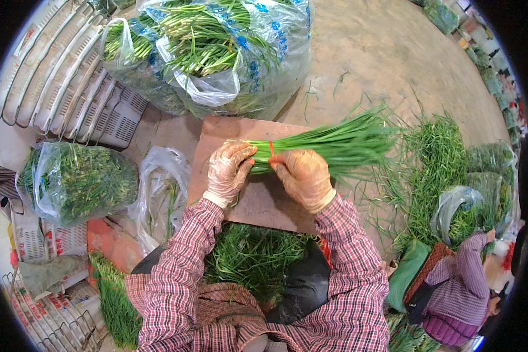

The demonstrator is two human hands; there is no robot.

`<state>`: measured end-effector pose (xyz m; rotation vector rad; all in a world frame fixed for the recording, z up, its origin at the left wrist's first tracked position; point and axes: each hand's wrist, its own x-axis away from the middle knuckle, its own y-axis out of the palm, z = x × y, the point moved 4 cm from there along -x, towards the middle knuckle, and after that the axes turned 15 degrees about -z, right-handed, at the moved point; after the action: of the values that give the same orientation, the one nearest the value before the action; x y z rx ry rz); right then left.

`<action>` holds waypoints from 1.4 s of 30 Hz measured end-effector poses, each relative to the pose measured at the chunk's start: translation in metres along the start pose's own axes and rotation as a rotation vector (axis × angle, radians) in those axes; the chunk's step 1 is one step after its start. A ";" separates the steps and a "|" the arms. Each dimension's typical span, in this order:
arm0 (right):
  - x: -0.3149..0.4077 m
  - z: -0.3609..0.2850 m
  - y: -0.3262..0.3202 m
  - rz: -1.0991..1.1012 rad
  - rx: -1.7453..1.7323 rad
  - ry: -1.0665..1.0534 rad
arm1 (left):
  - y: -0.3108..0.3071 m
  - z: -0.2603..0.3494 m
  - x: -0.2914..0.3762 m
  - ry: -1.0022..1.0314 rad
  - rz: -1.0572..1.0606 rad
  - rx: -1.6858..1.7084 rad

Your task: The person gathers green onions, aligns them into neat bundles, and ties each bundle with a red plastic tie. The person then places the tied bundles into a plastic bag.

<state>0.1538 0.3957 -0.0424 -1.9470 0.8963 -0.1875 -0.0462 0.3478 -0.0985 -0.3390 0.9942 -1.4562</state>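
Note:
A bundle of long green leafy stalks, which look like garlic chives (334,141), lies across a reddish-brown board (264,207), its pale ends to the left and its blurred leaf tips past the board's right edge. My left hand (229,169), in a thin clear glove, grips the pale end. My gloved right hand (302,176) is at the bundle beside a red band (271,148), fingertips pinched near the band. Whether they hold the band or the stalks cannot be told. Below the board, loose green leaves (255,255) lie in front of my body.
Large plastic bags of greens (202,53) stand beyond the board. Stacked plastic crates (70,75) and another filled bag (79,180) are at left. An empty-looking plastic bag (163,176) lies beside the board. Loose leaves (435,171) cover the floor at right, near a person (462,286).

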 end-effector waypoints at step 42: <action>0.136 0.020 0.043 -0.930 -0.538 0.458 | 0.101 0.063 -0.043 -0.425 -0.956 -0.346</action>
<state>0.2391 0.3082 -0.1183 -2.7772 0.2352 -1.0512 0.0743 0.3797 -0.1208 -1.4631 0.7409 -1.9120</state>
